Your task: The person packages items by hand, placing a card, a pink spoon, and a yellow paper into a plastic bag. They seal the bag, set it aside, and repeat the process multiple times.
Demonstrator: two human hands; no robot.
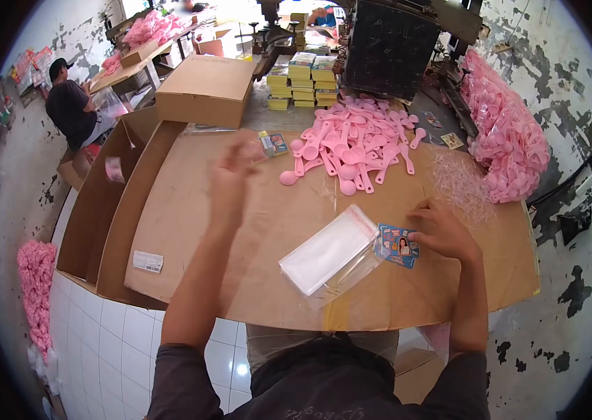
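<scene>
My left hand is raised and smeared by motion, left of a small stack of cards; what it holds, if anything, cannot be made out. My right hand pinches the edge of a blue printed card, which shows a small portrait. That card lies partly against a clear plastic bag at the right end of a stack of clear bags. Behind them a heap of pink spoons spreads over the cardboard-covered table.
An open long carton stands along the left edge, beside a closed cardboard box. Card stacks and a black machine are at the back. Bagged pink spoons hang at right. A person sits far left.
</scene>
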